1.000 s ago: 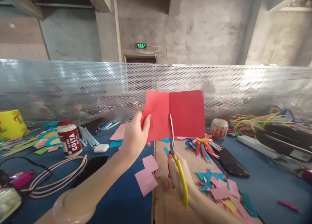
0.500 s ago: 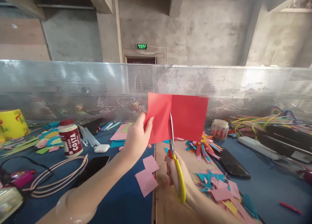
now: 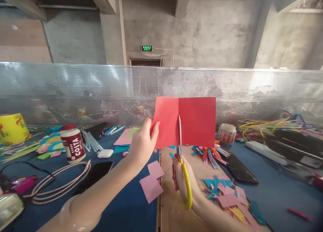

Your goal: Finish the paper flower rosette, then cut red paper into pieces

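Note:
A sheet of red paper [image 3: 196, 122] with an upright crease is held up in front of me. My left hand [image 3: 144, 139] pinches its left edge, thumb towards me. Yellow-and-red scissors [image 3: 187, 181] are in my right hand [image 3: 183, 173], with the fingers wrapped round the handles. Their blades point up and lie at the lower part of the crease. How far the blades are apart is hard to make out. Below the paper, pink paper squares [image 3: 151, 189] lie beside the table's seam.
Paper scraps [image 3: 229, 195] and a phone [image 3: 241, 168] lie at right, near a glass jar [image 3: 227, 134]. At left stand a coffee bottle [image 3: 73, 144] and a coiled cable [image 3: 60, 183], with a second phone [image 3: 94, 176]. A perforated metal screen [image 3: 101, 87] runs across the back.
The red paper has shifted slightly right and turned a little flatter towards me. The scissors have moved slightly right with it, staying at the crease. Both hands keep their holds.

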`<control>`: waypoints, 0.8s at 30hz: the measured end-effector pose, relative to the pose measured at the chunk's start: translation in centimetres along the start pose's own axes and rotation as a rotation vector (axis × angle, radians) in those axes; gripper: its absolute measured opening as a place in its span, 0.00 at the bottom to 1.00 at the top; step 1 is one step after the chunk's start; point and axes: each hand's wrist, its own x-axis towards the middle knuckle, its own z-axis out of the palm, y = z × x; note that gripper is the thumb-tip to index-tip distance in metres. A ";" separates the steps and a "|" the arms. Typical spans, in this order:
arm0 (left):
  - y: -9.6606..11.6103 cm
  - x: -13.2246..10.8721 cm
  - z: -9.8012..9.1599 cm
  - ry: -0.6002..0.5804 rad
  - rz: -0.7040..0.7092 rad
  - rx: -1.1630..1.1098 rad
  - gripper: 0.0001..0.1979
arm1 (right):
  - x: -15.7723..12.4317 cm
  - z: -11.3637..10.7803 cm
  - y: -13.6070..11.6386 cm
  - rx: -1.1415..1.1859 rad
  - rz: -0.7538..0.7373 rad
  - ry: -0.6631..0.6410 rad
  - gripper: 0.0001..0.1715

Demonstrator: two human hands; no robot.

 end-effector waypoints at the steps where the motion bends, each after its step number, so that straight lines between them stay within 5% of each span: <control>1: 0.0 0.0 0.0 0.002 -0.005 0.002 0.08 | -0.1 -0.1 -0.2 -0.005 0.001 0.002 0.17; 15: 0.0 -0.1 0.1 0.004 -0.050 -0.006 0.09 | 0.1 -0.6 -0.6 -0.052 -0.011 0.045 0.18; 24: 0.3 0.0 0.0 -0.115 -0.232 -0.206 0.11 | -0.1 -0.4 -0.7 0.006 0.021 0.043 0.17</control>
